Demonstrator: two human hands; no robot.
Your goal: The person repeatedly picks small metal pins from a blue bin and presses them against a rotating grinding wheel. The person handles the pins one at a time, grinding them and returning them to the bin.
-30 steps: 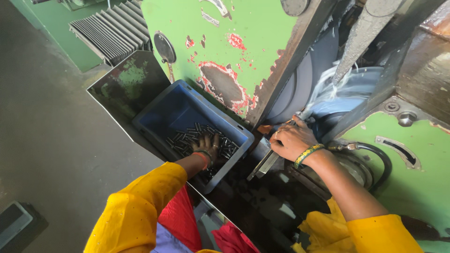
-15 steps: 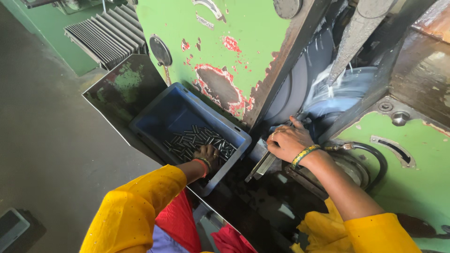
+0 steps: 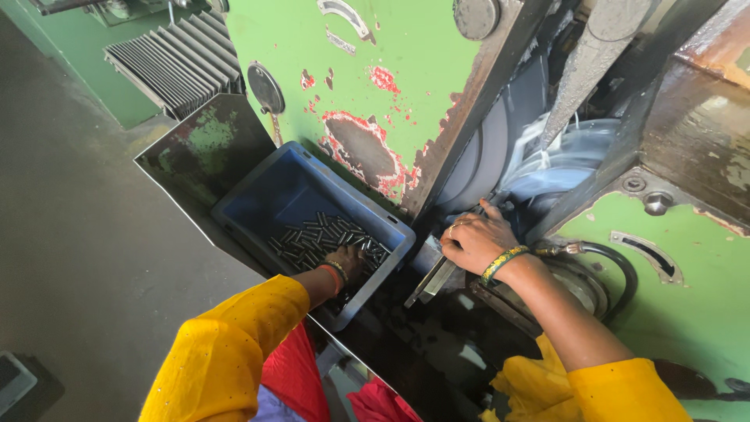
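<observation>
Head view: left hand (image 3: 348, 262) digs, fingers curled, into metal pins (image 3: 324, 234) in blue bin (image 3: 273, 191); at three o'clock, right hand (image 3: 473, 242) grips metal chute (image 3: 430, 280).

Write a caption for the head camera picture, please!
Left hand reaches into a blue bin of small metal pins; right hand rests at the green machine.

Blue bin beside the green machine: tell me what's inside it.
The blue bin holds a pile of small dark metal cylinders, and the left hand reaches into them. Whatever lies under the hand is covered.
</observation>
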